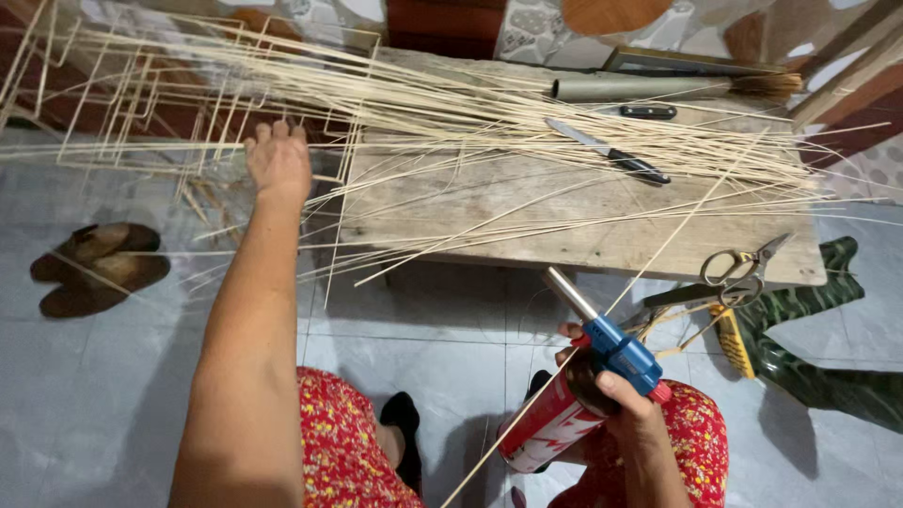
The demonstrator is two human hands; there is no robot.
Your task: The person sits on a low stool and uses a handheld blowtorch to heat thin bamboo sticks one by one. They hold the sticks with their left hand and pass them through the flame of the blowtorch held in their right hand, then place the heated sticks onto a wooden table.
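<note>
1. nearest the lens, the right hand (628, 414) has its grip clenched around a red gas canister (550, 423) topped with a blue torch head (616, 350); the metal nozzle (567, 292) points up and away toward the bench edge.
2. one long thin bamboo strip (658, 249) runs slantwise past that hand, from low near the lap up across the bench; whether the fingers also pinch it cannot be told.
3. both knees in red flowered cloth (343, 452) sit under the arms, over the pale tiled floor (94, 395).
4. the left hand (278, 160) is stretched far out, fingers curled down into the spread of bamboo strips (451, 103) at the left end of the bench; it presses or grasps them, though how tightly the grip closes is hidden.
5. those strips fan across the wooden bench (564, 240) and overhang its left side, next to a light frame of joined sticks (122, 103).
6. on the bench lie a black-handled knife (611, 152) and a grey tube with a brush-like end (658, 88) further back.
7. scissors (743, 265) rest at the right front corner of the bench.
8. a pair of brown sandals (94, 268) sits on the floor to the left, well apart from the hands.
</note>
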